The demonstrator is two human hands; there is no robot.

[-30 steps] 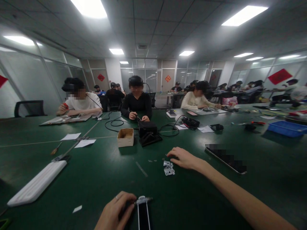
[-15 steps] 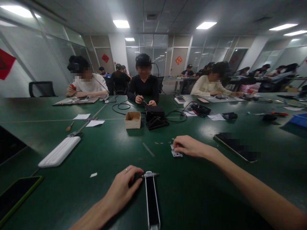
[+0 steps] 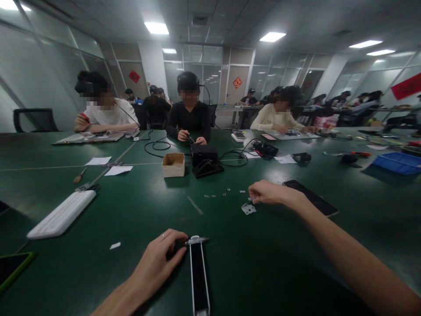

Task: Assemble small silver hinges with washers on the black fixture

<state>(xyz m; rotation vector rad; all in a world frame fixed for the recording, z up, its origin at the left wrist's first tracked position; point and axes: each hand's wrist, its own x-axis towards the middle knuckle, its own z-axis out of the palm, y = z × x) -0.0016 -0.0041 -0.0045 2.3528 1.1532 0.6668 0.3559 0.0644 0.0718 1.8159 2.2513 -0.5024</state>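
My left hand (image 3: 159, 259) rests on the green table, thumb and index finger closed about the left end of a short metal rod (image 3: 197, 240). That rod lies across the far end of a long black bar with silver edges (image 3: 199, 278). Farther off to the right, my right hand (image 3: 271, 193) pinches a small silvery metal plate (image 3: 250, 199), mostly hidden by the fingers. Just below those fingertips lies a metal bracket with holes (image 3: 248, 209). Several tiny square pieces (image 3: 242, 191) are scattered to the left of that hand.
A phone (image 3: 312, 197) lies behind my right forearm. An open cardboard box (image 3: 173, 166) and a black device (image 3: 207, 160) stand ahead. At left are a white power bank-like block (image 3: 62, 215) and a green-edged phone (image 3: 15, 270). People sit across the table.
The view has turned right. My right hand has shifted right and drawn the small plate away from the bracket, uncovering tiny squares. My left hand keeps its place at the rod.
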